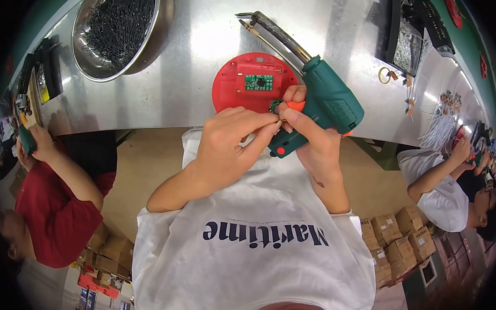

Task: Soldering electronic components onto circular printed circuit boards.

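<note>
At metal bench (192,40), right hand (317,137) grips pistol-shaped green tool (330,97); left hand (226,134) pinches slim strand (280,124), perhaps wire.

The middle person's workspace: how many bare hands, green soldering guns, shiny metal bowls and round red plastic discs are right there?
Bare left hand and bare right hand: 2
Green soldering gun: 1
Shiny metal bowl: 1
Round red plastic disc: 1
Total: 5

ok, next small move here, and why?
Probably ease the left hand clear of the right hand before turning the soldering gun: the hands meet beside its handle, the right one grips it, and its tip points away from the green circuit board.
</note>
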`<action>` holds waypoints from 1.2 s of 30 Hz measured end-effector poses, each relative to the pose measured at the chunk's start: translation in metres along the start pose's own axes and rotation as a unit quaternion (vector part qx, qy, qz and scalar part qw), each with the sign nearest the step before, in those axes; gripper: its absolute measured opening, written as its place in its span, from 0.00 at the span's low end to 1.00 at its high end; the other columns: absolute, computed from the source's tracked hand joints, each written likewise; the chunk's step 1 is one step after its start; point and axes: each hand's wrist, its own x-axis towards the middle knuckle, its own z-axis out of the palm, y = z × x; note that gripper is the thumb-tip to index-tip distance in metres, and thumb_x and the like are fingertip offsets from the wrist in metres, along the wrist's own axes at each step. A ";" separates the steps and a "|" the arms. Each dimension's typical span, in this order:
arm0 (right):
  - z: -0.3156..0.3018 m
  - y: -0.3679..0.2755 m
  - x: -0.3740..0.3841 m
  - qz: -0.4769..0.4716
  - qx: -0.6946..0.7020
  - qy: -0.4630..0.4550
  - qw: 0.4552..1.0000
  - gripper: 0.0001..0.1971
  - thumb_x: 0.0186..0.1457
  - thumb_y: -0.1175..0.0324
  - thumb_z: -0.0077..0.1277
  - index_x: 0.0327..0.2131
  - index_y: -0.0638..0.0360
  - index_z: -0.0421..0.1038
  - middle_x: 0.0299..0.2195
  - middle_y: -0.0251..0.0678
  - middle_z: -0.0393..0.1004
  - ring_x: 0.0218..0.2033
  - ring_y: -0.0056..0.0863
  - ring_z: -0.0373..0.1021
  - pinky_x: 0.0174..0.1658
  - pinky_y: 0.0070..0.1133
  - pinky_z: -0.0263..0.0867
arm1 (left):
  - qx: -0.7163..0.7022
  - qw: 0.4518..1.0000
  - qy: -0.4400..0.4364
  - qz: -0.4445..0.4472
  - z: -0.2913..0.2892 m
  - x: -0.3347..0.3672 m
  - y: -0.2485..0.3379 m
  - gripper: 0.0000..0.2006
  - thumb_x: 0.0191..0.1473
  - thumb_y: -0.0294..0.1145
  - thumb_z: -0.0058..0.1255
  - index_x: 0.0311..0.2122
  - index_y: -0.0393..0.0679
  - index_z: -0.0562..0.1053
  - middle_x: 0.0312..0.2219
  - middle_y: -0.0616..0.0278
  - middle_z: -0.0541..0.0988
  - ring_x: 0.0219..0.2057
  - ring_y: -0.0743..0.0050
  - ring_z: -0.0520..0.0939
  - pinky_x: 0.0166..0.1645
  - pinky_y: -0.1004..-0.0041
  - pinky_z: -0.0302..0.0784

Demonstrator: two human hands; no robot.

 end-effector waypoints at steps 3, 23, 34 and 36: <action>0.002 0.001 0.000 0.001 0.020 0.001 1.000 0.14 0.53 0.82 0.54 0.42 0.61 0.67 0.42 0.38 0.68 0.37 0.22 0.70 0.37 0.19 0.65 | 0.039 0.999 0.029 -0.013 0.001 -0.002 0.006 0.06 0.48 0.21 0.63 0.34 0.39 0.81 0.22 0.61 0.81 0.20 0.65 0.77 0.28 0.70 0.69; -0.046 -0.026 -0.035 -0.008 -0.185 -0.027 0.982 0.14 0.50 0.70 0.56 0.38 0.66 0.67 0.42 0.45 0.69 0.30 0.27 0.68 0.32 0.22 0.62 | 0.061 0.985 0.158 0.022 0.008 0.006 -0.027 0.05 0.46 0.17 0.60 0.30 0.36 0.78 0.57 0.43 0.72 0.58 0.51 0.72 0.60 0.62 0.68; -0.066 -0.034 -0.052 -0.054 -0.321 -0.004 0.945 0.09 0.44 0.76 0.59 0.32 0.66 0.74 0.28 0.38 0.73 0.26 0.27 0.69 0.31 0.22 0.65 | 0.054 0.985 0.160 0.030 0.008 0.009 -0.026 0.05 0.45 0.18 0.60 0.29 0.37 0.78 0.56 0.44 0.73 0.55 0.51 0.73 0.59 0.62 0.68; -0.070 -0.032 -0.053 -0.049 -0.318 0.008 0.947 0.09 0.43 0.75 0.59 0.31 0.66 0.74 0.27 0.37 0.72 0.24 0.27 0.68 0.30 0.22 0.64 | 0.050 0.985 0.160 0.027 0.008 0.009 -0.026 0.05 0.44 0.18 0.60 0.29 0.37 0.78 0.56 0.44 0.73 0.55 0.52 0.73 0.59 0.62 0.68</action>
